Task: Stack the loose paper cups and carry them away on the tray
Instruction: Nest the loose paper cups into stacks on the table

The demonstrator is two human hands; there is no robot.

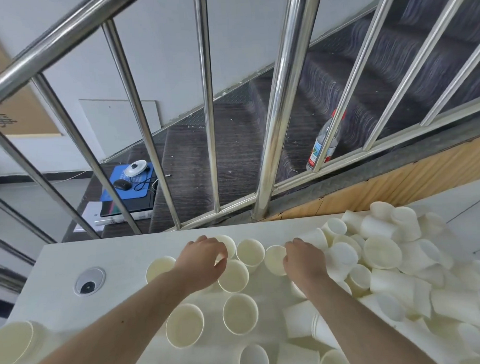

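Reaching over the white table, the left hand curls its fingers round an upright cup; the right hand, fingers bent, touches a tipped cup. Loose cups heap right of it.

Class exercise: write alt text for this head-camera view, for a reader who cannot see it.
Two bare hands, left hand and right hand, reach among upright white paper cups on a white table, with a heap of tipped cups at right. Beyond stands a steel stair railing, with a clear plastic bottle behind it.
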